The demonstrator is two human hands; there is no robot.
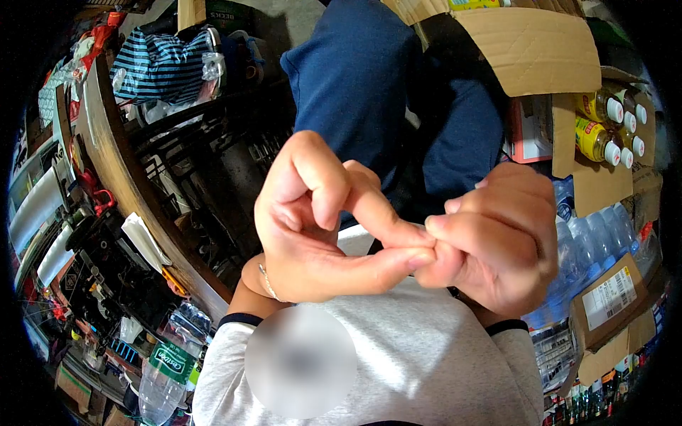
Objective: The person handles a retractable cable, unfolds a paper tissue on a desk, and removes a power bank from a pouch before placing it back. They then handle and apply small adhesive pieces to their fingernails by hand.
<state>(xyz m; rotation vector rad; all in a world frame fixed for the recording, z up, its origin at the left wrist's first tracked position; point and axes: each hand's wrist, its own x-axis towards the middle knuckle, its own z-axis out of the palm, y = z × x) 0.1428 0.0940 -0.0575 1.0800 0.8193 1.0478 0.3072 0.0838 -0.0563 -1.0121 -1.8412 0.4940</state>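
My left hand [312, 220], with a thin bracelet at the wrist, is in front of my chest and lap. Its thumb and index finger are stretched toward my right hand and pressed together at the tips. Facing it, my right hand [497, 241] is closed, its thumb and fingertips pinched against the left fingertips. The two hands touch there. Whatever sits between the fingertips, if anything, is too small or hidden to make out. Below the hands is a light grey shirt [426, 355]; dark blue trousers [355, 85] show beyond them.
On the left stand a wooden edge [121, 156], a blue striped bag [160, 67], a clear plastic bottle [167, 366] with a green label, and clutter. To the right are yellow-labelled bottles [593, 138], an open cardboard flap [533, 50], wrapped water bottles [597, 238] and a labelled carton [611, 298].
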